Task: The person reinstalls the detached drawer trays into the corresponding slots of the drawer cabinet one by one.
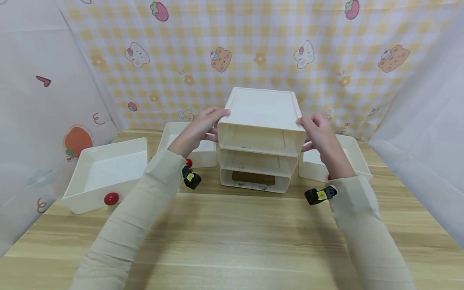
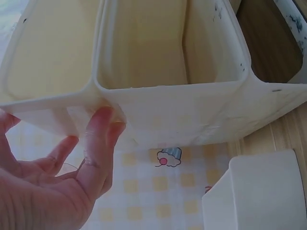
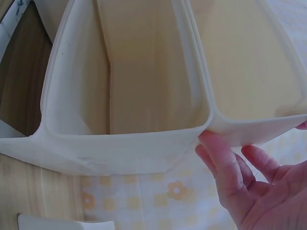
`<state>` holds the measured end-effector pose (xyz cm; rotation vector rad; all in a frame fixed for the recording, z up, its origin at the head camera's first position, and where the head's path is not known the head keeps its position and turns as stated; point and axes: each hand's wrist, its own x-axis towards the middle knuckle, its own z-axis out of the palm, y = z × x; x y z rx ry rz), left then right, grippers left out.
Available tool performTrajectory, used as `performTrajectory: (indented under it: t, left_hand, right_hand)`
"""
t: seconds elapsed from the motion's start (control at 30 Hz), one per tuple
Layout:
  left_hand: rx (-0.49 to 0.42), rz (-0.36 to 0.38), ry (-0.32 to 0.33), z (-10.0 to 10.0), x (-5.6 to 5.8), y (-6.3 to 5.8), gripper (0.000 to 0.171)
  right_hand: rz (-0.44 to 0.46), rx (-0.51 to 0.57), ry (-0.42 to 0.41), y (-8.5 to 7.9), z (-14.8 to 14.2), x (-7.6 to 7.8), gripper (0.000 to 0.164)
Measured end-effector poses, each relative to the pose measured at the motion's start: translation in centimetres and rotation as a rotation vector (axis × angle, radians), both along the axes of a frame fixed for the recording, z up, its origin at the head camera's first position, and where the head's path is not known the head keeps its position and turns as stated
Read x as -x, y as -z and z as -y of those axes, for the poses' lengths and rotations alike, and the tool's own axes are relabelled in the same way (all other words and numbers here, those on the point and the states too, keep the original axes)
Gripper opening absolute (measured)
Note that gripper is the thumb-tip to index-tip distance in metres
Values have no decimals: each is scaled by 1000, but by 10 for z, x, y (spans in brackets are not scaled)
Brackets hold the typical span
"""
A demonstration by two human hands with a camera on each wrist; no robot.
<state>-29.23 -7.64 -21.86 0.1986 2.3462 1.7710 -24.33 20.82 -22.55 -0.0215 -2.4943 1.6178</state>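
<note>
A white plastic drawer cabinet [image 1: 264, 105] with three open tiers stands upright at the back middle of the table, its openings facing me. My left hand [image 1: 199, 128] grips the top tier from the left, thumb on the upper edge and fingers under it along the side. On the opposite side my right hand [image 1: 320, 133] holds the same tier in a like way. In the left wrist view, fingertips [image 2: 103, 117] press at the seam below the top tier. Fingertips [image 3: 213, 141] touch that seam in the right wrist view too. Brown wood shows through the bottom tier.
Three white drawers with red knobs sit on the wooden table [image 1: 246, 237]: one at far left [image 1: 85, 201], one behind my left arm [image 1: 204, 161], one behind my right [image 1: 311, 170]. A yellow checked cloth [image 1: 261, 40] hangs close behind the cabinet.
</note>
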Motion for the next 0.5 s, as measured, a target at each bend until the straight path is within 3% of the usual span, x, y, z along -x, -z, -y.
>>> performTrajectory:
  t: [0.5]
  left_hand:
    - [42, 47, 109, 5, -4, -5, 54]
  right_hand:
    - [30, 15, -36, 0, 1, 0, 27]
